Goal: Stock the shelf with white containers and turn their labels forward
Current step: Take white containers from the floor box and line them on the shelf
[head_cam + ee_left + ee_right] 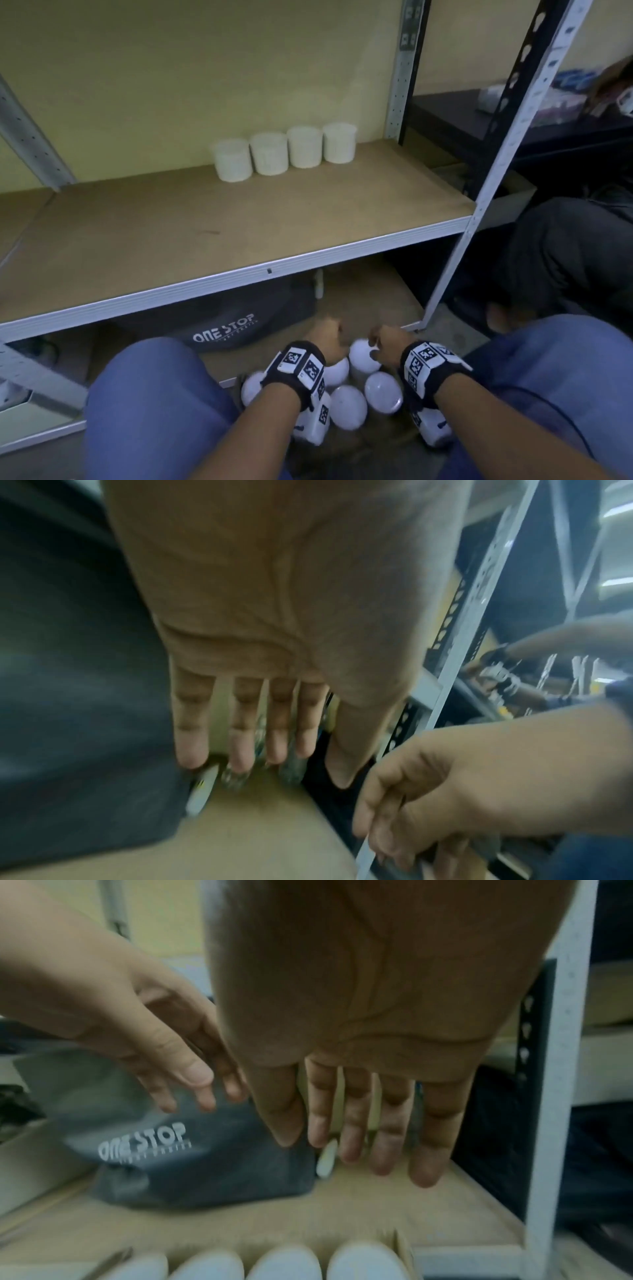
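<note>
A row of several white containers (284, 152) stands at the back of the wooden shelf (205, 240). Several more white-lidded containers (347, 402) are bunched on the floor between my knees, and their lids (284, 1264) show blurred at the bottom of the right wrist view. My left hand (329, 337) hovers over the far side of the bunch, fingers (246, 723) straight and holding nothing. My right hand (385, 342) is just over one container lid (364, 356), its fingers (387, 1123) extended and empty. Whether it touches the lid I cannot tell.
A grey bag (226, 329) printed ONE STOP lies under the shelf, just beyond my hands. A white shelf post (479, 192) slants down on the right. Another person in dark trousers (565, 257) crouches to the right of it. My knees in blue jeans (154, 394) flank the containers.
</note>
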`<state>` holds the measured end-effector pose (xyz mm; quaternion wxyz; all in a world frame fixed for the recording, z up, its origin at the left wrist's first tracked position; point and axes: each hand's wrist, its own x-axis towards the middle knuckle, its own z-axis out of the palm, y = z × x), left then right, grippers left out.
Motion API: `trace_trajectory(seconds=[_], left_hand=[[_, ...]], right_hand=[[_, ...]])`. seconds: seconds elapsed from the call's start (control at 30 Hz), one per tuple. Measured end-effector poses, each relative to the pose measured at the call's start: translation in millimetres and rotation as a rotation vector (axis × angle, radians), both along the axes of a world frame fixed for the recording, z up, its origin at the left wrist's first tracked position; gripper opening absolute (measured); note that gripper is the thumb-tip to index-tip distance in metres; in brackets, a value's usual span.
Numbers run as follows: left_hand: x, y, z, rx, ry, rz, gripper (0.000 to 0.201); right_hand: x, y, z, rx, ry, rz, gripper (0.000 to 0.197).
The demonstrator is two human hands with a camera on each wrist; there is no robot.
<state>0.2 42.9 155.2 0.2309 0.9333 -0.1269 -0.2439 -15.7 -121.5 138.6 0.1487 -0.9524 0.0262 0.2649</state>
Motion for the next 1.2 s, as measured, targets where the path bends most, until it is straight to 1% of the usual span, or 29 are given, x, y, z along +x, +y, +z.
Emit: trace_trajectory(seconds=[0.07, 0.13, 0.27, 0.33, 0.47, 0.57, 0.67, 0.73, 0.8, 0.83, 0.9, 0.93, 0.97, 1.03, 1.1, 1.2], left_hand=[[-2.1, -5.0, -30.0, 0.016, 0.047, 0.007, 0.04], [-4.9, -8.6, -59.9, 0.038, 0.076, -0.004, 0.042], [-13.1, -17.2, -114.2, 0.124, 0.2, -0.012, 0.062], [-16.1, -21.9, -136.3, 0.166, 0.215, -0.027, 0.068], [-26.5, -31.5, -169.7, 0.291, 0.144, -0.111, 0.075], [-35.0, -40.0, -186.3, 0.302, 0.09, -0.156, 0.078], [-37.9, -43.9, -202.7, 0.347, 0.119, -0.12, 0.084], [-40.4, -47.0, -215.3, 0.348, 0.117, -0.072, 0.088], [-43.5, -49.4, -224.8, 0.331, 0.115, -0.056, 0.084], [-43.5, -50.5, -226.5, 0.333, 0.088, -0.043, 0.077], [-44.0, -51.1, -228.4, 0.329, 0.093, -0.023, 0.07], [-43.1, -51.1, -222.6, 0.326, 0.12, -0.028, 0.071], [-41.7, -50.3, -216.4, 0.332, 0.107, -0.039, 0.072], [-39.1, -48.4, -207.5, 0.332, 0.135, -0.051, 0.071], [-36.3, -45.6, -203.5, 0.303, 0.138, -0.062, 0.071], [-29.1, -42.4, -187.5, 0.245, 0.187, -0.011, 0.079]], right_hand=[[-2.6, -7.5, -29.8, -0.032, 0.041, -0.008, 0.038], [-4.2, -13.3, -58.9, -0.055, 0.078, 0.007, 0.04], [-7.6, -20.6, -109.9, -0.117, 0.184, 0.028, 0.049], [-8.1, -22.0, -132.2, -0.145, 0.209, 0.048, 0.055], [-11.9, -19.0, -152.5, -0.139, 0.179, 0.084, 0.07], [-14.9, -18.7, -161.1, -0.131, 0.119, 0.133, 0.073], [-17.2, -17.5, -177.5, -0.175, 0.11, 0.193, 0.072], [-17.4, -15.5, -185.8, -0.212, 0.11, 0.216, 0.083], [-15.3, -14.5, -191.2, -0.24, 0.145, 0.184, 0.099], [-14.8, -16.8, -199.5, -0.227, 0.153, 0.132, 0.102], [-15.7, -21.8, -219.3, -0.207, 0.096, 0.11, 0.098], [-15.4, -19.8, -217.4, -0.207, 0.095, 0.114, 0.097], [-13.0, -15.0, -205.3, -0.222, 0.088, 0.13, 0.096], [-10.4, -10.2, -191.5, -0.223, 0.162, 0.144, 0.089], [-13.3, -11.3, -183.4, -0.228, 0.175, 0.108, 0.082], [-12.8, -10.2, -164.6, -0.226, 0.166, 0.062, 0.078]])
